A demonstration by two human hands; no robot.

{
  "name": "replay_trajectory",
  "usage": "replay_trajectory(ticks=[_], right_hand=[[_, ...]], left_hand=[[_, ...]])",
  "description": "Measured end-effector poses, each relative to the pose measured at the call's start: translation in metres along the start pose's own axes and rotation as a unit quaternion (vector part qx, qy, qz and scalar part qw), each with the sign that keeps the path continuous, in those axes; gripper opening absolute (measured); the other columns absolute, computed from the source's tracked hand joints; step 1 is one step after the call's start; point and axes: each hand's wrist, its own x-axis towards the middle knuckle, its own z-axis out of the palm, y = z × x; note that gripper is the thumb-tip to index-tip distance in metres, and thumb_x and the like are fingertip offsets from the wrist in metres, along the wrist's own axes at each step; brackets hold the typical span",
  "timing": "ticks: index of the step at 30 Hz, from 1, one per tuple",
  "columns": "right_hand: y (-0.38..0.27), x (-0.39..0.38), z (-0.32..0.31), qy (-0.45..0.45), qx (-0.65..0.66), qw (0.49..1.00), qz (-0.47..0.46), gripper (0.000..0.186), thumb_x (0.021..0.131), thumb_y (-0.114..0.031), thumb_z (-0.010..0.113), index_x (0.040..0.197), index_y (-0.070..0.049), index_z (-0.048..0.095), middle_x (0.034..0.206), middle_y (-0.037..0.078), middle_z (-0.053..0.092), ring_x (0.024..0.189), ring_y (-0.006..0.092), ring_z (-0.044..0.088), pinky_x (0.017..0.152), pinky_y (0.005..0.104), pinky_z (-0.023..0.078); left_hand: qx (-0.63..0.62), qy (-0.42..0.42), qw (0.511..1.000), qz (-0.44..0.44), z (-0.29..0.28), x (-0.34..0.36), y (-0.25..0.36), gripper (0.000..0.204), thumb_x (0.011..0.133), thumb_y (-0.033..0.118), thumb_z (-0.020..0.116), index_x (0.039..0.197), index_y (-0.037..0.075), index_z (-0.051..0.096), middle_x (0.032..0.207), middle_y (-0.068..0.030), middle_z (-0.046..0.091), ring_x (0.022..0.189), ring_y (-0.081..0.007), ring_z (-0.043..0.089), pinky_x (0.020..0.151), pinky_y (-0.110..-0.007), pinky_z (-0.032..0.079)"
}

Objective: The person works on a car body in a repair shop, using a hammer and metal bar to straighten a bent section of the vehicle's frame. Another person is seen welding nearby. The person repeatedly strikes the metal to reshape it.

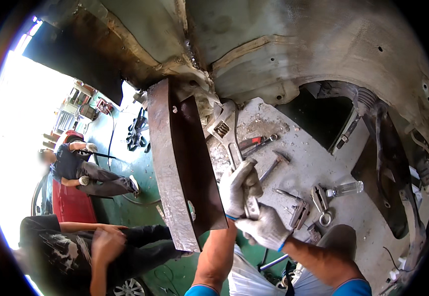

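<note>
Both my hands wear whitish work gloves and are closed round the handle of a large adjustable wrench (229, 133). My left hand (234, 192) grips higher on the handle, and my right hand (266, 227) grips just below it. The wrench head is raised at the flaking, rusty metal (197, 89) of the bodywork; I cannot tell whether its jaws are clamped on it. A long, bent, rusty steel channel (165, 167) hangs beside my left hand. A hammer (269, 170), locking pliers (318, 197) and a clear-handled tool (345, 189) lie on the pale board (254, 113) behind my hands.
Worn wheel-arch metal (323, 49) curves overhead, and a dark suspension arm (380, 148) hangs at the right. A person (83, 167) in gloves is at the left beside a red car part (71, 204). Another person (56, 251) is close at the lower left.
</note>
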Motion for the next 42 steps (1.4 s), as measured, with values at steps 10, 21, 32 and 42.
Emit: replay_trajectory(ticks=[10, 21, 32, 42], right_hand=[[-0.003, 0.006, 0.051, 0.087, -0.104, 0.989, 0.059, 0.011, 0.086, -0.006, 0.072, 0.077, -0.001, 0.073, 0.066, 0.008, 0.071, 0.048, 0.0132, 0.06, 0.047, 0.0326, 0.047], [0.088, 0.059, 0.098, 0.19, -0.29, 0.88, -0.326, 0.025, 0.087, -0.005, 0.067, 0.112, -0.006, 0.064, 0.066, 0.008, 0.066, 0.053, 0.0194, 0.066, 0.049, 0.0381, 0.05], [0.004, -0.003, -0.031, 0.01, 0.05, 0.995, 0.087, 0.008, 0.088, -0.006, 0.073, 0.086, -0.005, 0.065, 0.064, 0.004, 0.063, 0.047, 0.0112, 0.057, 0.04, 0.029, 0.044], [-0.02, -0.01, -0.078, -0.039, 0.026, 0.994, 0.096, 0.015, 0.084, -0.005, 0.075, 0.089, -0.004, 0.06, 0.065, 0.004, 0.06, 0.051, 0.0118, 0.056, 0.041, 0.0293, 0.043]], left_hand=[[-0.039, -0.125, 0.99, -0.045, -0.063, -0.02, 0.0, 0.03, 0.092, 0.014, 0.071, 0.115, 0.001, 0.056, 0.067, -0.0096, 0.056, 0.051, -0.0196, 0.054, 0.048, -0.034, 0.048], [0.039, -0.14, 0.987, -0.072, -0.068, -0.025, 0.03, 0.028, 0.093, 0.013, 0.069, 0.114, 0.0, 0.057, 0.068, -0.0094, 0.058, 0.051, -0.0209, 0.058, 0.05, -0.035, 0.053], [0.07, -0.029, 0.997, 0.028, -0.005, 0.008, -0.03, 0.02, 0.103, 0.014, 0.058, 0.116, -0.001, 0.057, 0.074, -0.009, 0.062, 0.061, -0.0196, 0.062, 0.056, -0.032, 0.054], [0.008, 0.007, 0.999, 0.034, 0.009, 0.014, -0.057, 0.022, 0.105, 0.016, 0.058, 0.121, 0.002, 0.058, 0.081, -0.0081, 0.063, 0.066, -0.021, 0.063, 0.063, -0.038, 0.057]])
